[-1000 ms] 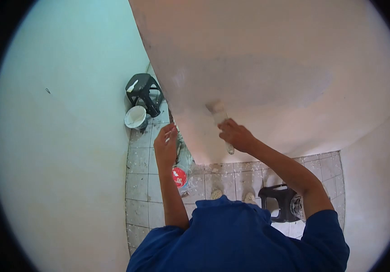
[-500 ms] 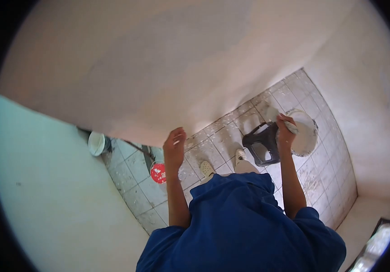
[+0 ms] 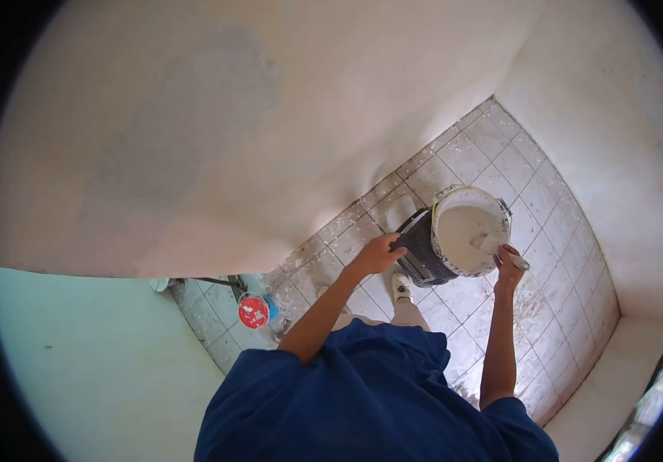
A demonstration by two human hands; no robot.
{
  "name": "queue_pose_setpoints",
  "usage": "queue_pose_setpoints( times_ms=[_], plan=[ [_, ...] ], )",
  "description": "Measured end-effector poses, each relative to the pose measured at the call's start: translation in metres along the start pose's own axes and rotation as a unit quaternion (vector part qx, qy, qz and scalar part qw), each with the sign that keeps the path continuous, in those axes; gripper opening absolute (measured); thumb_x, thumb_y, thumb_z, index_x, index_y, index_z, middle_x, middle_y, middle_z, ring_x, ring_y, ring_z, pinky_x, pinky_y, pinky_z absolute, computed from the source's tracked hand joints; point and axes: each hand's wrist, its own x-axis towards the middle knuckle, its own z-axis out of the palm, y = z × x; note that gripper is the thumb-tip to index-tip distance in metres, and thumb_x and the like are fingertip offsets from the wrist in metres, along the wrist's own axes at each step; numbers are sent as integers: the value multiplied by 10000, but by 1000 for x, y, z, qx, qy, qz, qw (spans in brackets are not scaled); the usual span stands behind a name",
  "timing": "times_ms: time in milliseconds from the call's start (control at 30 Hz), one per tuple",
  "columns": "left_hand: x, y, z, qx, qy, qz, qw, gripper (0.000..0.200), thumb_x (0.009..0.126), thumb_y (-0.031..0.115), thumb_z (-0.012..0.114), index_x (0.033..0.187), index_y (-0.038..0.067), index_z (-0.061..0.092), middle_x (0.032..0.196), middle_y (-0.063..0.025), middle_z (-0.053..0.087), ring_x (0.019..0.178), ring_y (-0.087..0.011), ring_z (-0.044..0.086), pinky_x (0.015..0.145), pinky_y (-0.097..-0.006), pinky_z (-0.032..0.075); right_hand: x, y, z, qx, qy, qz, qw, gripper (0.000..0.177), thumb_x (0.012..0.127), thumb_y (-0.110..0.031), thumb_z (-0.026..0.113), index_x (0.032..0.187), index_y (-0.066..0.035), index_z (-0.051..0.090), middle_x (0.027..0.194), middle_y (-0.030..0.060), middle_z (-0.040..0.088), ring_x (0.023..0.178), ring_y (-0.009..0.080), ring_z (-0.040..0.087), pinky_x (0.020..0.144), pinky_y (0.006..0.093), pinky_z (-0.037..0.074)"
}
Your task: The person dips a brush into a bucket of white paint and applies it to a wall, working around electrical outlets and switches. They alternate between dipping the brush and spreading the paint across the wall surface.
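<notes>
In my right hand I grip a pale-smeared paintbrush by its handle, its head down inside the bucket. The round bucket has a splattered rim and holds a whitish, paint-like mix. It overlaps a dark plastic stool in this view. My left hand is at the stool's left side, fingers and thumb apart with nothing held, fingertips right at the dark edge.
A wall with a greyish patch rises in front. Splattered floor tiles run to the corner. At left stand a red-topped pail and a blue container. My feet in pale shoes are below me.
My right hand has brought the paintbrush down into the bucket. My left hand has moved right and down to the stool. The view has shifted, and the bucket looks larger and overlaps the stool more.
</notes>
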Motion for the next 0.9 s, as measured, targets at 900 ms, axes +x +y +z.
queue_pose_setpoints(
  times_ms=[900],
  plan=[
    [85, -36, 195, 227, -28, -9, 973, 763, 848, 240, 615, 1440, -66, 244, 1510, -251, 242, 1380, -372, 297, 1117, -419, 309, 140, 151, 47, -291, -255, -63, 920, 91, 707, -79, 768, 782, -59, 720, 753, 30, 697, 680, 121, 638, 663, 282, 507]
  ],
)
